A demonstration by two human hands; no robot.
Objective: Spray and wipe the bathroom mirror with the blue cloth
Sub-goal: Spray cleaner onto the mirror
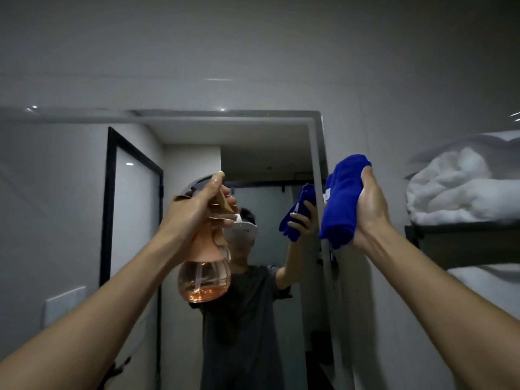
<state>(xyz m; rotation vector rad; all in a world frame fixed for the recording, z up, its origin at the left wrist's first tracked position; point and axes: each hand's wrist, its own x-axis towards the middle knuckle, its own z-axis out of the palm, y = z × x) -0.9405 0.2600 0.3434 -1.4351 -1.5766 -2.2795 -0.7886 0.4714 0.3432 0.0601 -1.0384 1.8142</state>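
The bathroom mirror (183, 142) fills the wall ahead, its right edge near the centre-right. My left hand (197, 209) is raised in front of it and grips a spray bottle (204, 277) with a peach top and a clear round body holding pinkish liquid; my fingers wrap the trigger head. My right hand (371, 209) is lifted just right of the mirror's edge, closed around a bunched blue cloth (342, 201). The cloth hangs close to the mirror edge; I cannot tell whether it touches. The mirror reflects a person with the bottle and cloth.
A dark shelf (464, 235) at the right carries folded white towels (461, 190), close to my right forearm. A white wall plate (64, 305) sits low on the left. The mirror reflects a dark-framed door.
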